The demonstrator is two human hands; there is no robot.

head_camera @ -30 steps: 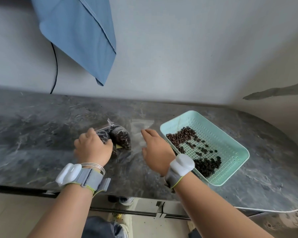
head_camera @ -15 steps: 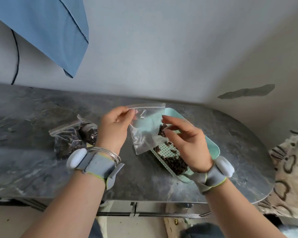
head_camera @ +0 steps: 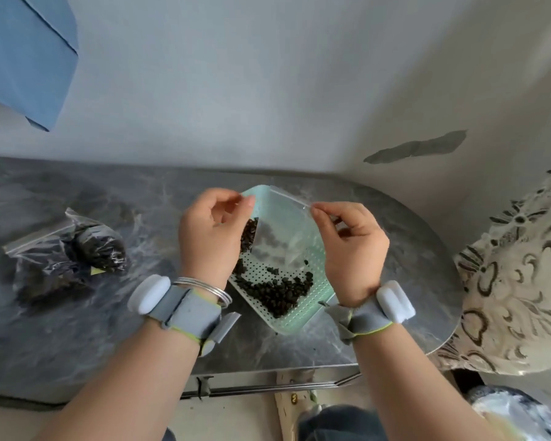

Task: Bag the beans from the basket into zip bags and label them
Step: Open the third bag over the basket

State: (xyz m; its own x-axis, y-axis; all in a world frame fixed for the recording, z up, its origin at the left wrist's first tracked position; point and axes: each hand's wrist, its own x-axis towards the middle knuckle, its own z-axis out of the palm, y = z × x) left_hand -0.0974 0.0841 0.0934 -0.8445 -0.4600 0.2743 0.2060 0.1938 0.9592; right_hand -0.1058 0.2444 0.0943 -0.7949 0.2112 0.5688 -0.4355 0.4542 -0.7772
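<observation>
An empty clear zip bag [head_camera: 279, 237] hangs above the mint-green perforated basket [head_camera: 299, 319], which holds dark beans [head_camera: 277, 291] on the grey marble table. My left hand [head_camera: 212, 233] pinches the bag's top left corner. My right hand [head_camera: 352, 246] pinches its top right corner between thumb and forefinger. Both hands hold the bag's mouth stretched between them. The lower part of the bag hides some beans behind it.
Two filled zip bags of beans [head_camera: 74, 259] lie on the table [head_camera: 77, 329] to the left. A patterned cream cloth [head_camera: 516, 281] sits past the table's rounded right edge. A blue cloth [head_camera: 23, 55] hangs on the wall at upper left.
Both hands lifted the empty bag from the table and carried it right, over the basket. The right hand has moved from the bag's side to its top edge. My view has shifted right.
</observation>
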